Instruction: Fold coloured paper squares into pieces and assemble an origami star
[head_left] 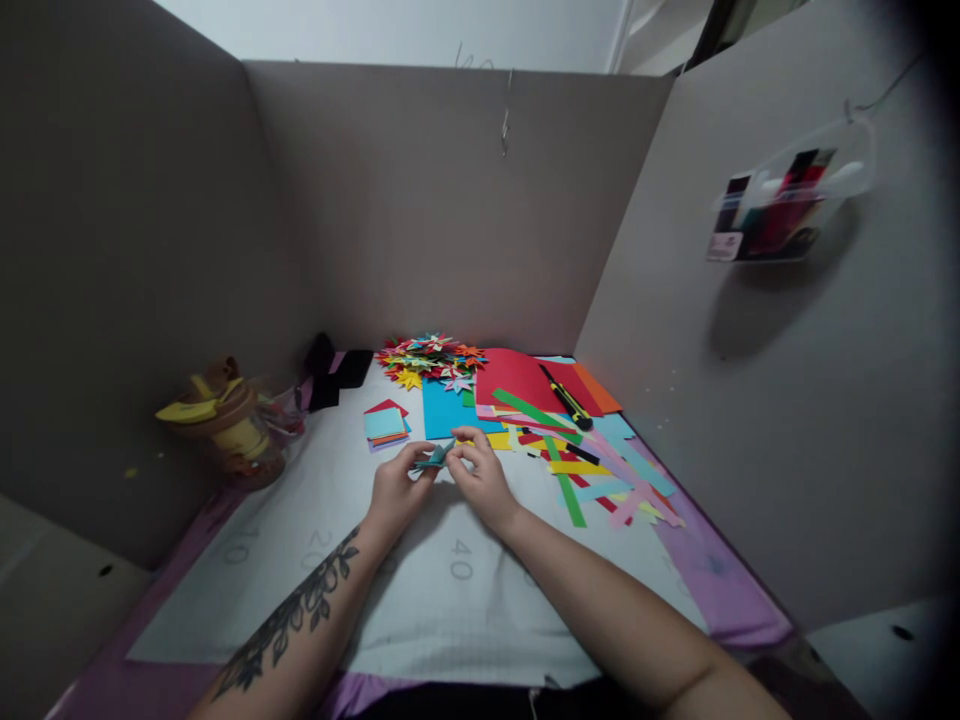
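Between both hands, above the white mat, is a small folded piece of blue-green paper point(435, 458). My left hand point(397, 490) pinches its left side between thumb and fingers. On the other side, the fingertips of my right hand point(478, 475) close on the paper's right edge. Its exact folded shape is too small to make out. Just beyond my left hand lies a small stack of coloured paper squares point(385, 422), light blue on top. A blue sheet point(444, 410) lies flat behind the hands.
A pile of folded paper stars point(427, 358) sits at the back. Red sheets point(514, 380) carry a yellow-black utility knife point(568, 398). Paper strips point(592, 467) scatter to the right. A brown-yellow cup point(240, 435) stands left. Grey panels point(457, 210) enclose the table; a clear container point(795, 205) hangs right.
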